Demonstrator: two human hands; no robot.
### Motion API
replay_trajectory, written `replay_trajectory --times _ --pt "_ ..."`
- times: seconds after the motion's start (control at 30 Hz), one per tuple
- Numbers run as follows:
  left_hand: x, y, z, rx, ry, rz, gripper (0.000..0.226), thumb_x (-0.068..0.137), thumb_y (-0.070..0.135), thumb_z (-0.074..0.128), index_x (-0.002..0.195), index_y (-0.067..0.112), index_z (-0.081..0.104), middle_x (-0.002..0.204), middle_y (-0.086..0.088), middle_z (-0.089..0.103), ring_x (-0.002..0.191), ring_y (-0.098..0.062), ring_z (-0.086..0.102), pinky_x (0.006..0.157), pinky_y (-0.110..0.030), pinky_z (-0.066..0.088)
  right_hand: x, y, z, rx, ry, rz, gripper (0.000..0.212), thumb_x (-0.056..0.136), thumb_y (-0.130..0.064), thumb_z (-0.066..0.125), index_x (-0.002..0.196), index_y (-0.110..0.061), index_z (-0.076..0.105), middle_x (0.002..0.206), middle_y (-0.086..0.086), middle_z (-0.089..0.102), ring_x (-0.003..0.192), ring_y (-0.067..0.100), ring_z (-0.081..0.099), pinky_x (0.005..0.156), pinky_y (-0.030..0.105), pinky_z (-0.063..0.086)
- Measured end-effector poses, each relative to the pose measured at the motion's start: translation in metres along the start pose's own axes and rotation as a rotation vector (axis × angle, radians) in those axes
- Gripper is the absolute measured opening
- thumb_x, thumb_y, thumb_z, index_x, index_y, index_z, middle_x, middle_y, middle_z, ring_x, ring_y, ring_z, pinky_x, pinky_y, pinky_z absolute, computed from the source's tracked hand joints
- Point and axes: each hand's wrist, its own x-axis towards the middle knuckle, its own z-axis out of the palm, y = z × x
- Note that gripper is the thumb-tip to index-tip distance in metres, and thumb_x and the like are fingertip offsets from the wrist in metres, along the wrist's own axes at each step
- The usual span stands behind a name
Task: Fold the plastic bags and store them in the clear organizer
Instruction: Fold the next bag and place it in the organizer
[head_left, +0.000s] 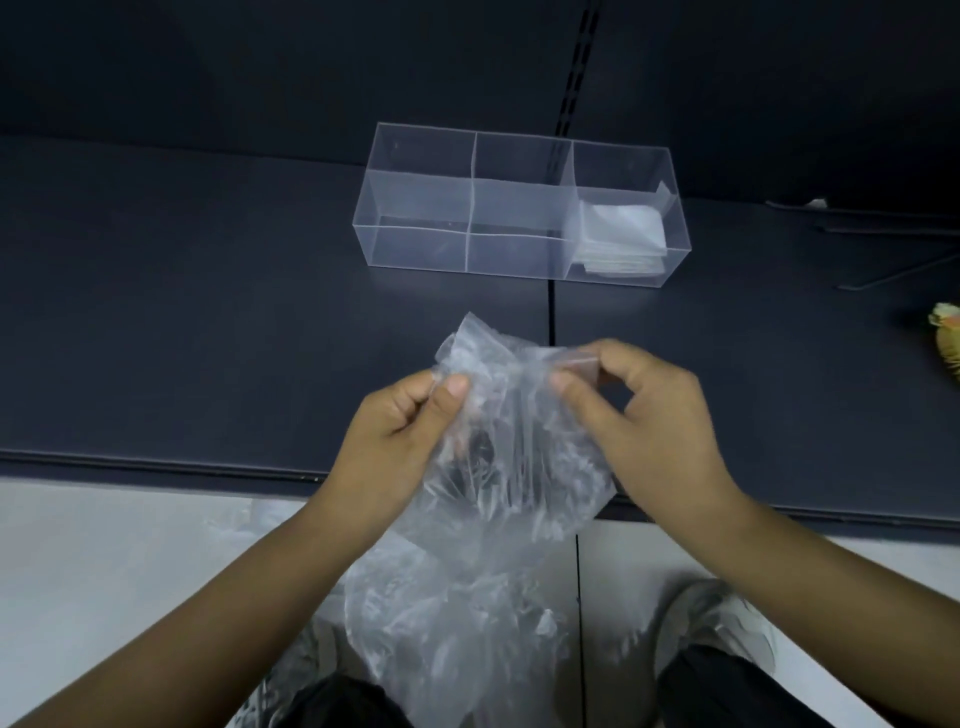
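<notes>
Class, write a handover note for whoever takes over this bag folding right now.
Left hand and right hand each pinch the top edge of a crumpled clear plastic bag, unfolded, held over the near edge of the dark surface.
Done: a stack of folded plastic bags lies in the right-end compartment of the clear rectangular organizer; other compartments look empty.
Left: fold and store this bag; more loose plastic lies by the feet.

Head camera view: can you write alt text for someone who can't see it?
The left hand and right hand pinch a crumpled plastic bag at a dark table edge. Beyond it stands a clear organizer, with folded bags stacked in its right-end compartment.
</notes>
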Motion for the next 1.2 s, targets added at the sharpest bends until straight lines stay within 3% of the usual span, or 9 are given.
replay_trajectory --times 0.17,0.27,0.37,0.43,0.6,0.73,0.83,1.0,1.2 --pt "-0.001 -0.015 -0.017 -0.058 0.277 -0.247 0.057 0.094 0.048 0.049 0.073 -0.006 0.047 0.065 -0.011 0.044 0.061 -0.018 0.041 0.055 -0.022 0.037 0.024 0.014 -0.017 0.305 0.2 0.129 0.025 0.098 -0.022 0.053 0.077 -0.025 0.065 0.071 -0.009 0.062 0.067 0.005 0.056 0.063 0.022 0.05" --pt "-0.001 -0.022 -0.029 -0.078 0.439 -0.434 0.04 0.096 0.045 0.048 0.069 0.02 0.062 0.067 0.005 0.063 0.065 -0.011 0.057 0.057 -0.02 0.045 0.034 0.017 -0.026 0.236 0.314 0.113 0.033 0.101 -0.022 0.045 0.069 -0.024 0.053 0.063 -0.015 0.048 0.059 0.0 0.043 0.058 0.017 0.039" --pt "0.002 -0.015 -0.047 0.146 0.518 -0.248 0.036 0.098 0.05 0.04 0.116 0.026 0.06 0.123 0.007 0.061 0.108 -0.008 0.057 0.088 -0.018 0.041 0.037 0.013 -0.024 0.215 0.206 0.108 0.031 0.101 -0.024 0.047 0.078 -0.005 0.057 0.064 -0.001 0.05 0.058 0.007 0.045 0.056 0.022 0.041" --pt "0.015 0.01 -0.047 0.259 0.31 -0.021 0.055 0.091 0.066 0.04 0.134 0.034 0.048 0.134 0.022 0.05 0.122 0.01 0.045 0.095 -0.004 0.033 0.039 0.001 -0.02 0.255 0.073 0.124 0.032 0.1 -0.025 0.049 0.08 -0.002 0.059 0.06 0.005 0.05 0.056 0.013 0.045 0.054 0.027 0.041" --pt "0.056 0.06 0.002 0.199 -0.276 0.038 0.04 0.081 0.054 0.066 0.108 0.025 0.068 0.098 0.019 0.072 0.092 0.004 0.066 0.081 -0.01 0.049 0.055 -0.03 -0.013 0.401 -0.22 0.131 0.03 0.098 -0.03 0.052 0.083 -0.011 0.069 0.07 0.018 0.066 0.059 0.032 0.057 0.056 0.042 0.049" --pt "0.073 0.05 0.0 0.031 -0.009 -0.1 0.031 0.089 0.036 0.066 0.085 0.006 0.072 0.078 -0.008 0.074 0.067 -0.017 0.071 0.064 -0.025 0.056 0.073 -0.018 -0.025 0.331 -0.094 0.281 0.026 0.095 -0.035 0.056 0.082 -0.012 0.062 0.05 -0.003 0.05 0.044 0.01 0.045 0.047 0.02 0.043" --pt "0.077 0.029 -0.014 -0.007 0.169 -0.191 0.043 0.091 0.035 0.064 0.087 -0.007 0.066 0.083 -0.02 0.071 0.065 -0.023 0.065 0.067 -0.033 0.056 0.071 -0.002 -0.037 0.31 -0.038 0.266 0.024 0.095 -0.041 0.053 0.094 -0.019 0.064 0.069 -0.006 0.054 0.059 0.006 0.05 0.073 0.026 0.052" --pt "0.078 0.01 -0.021 -0.029 0.244 -0.279 0.039 0.092 0.035 0.063 0.074 0.001 0.067 0.068 -0.009 0.071 0.059 -0.017 0.065 0.059 -0.026 0.056 0.049 0.003 -0.021 0.13 -0.504 0.125 0.041 0.074 -0.069 0.062 0.105 -0.043 0.066 0.121 -0.017 0.051 0.114 -0.008 0.048 0.096 0.013 0.038" --pt "0.08 -0.008 -0.032 -0.016 0.333 -0.363 0.04 0.093 0.041 0.059 0.062 0.017 0.064 0.052 0.005 0.065 0.047 -0.006 0.059 0.046 -0.016 0.048 0.038 0.03 0.003 0.0 -0.581 0.192 0.017 0.076 -0.028 0.079 0.086 -0.035 0.067 0.117 -0.014 0.046 0.12 0.005 0.043 0.102 0.02 0.029"
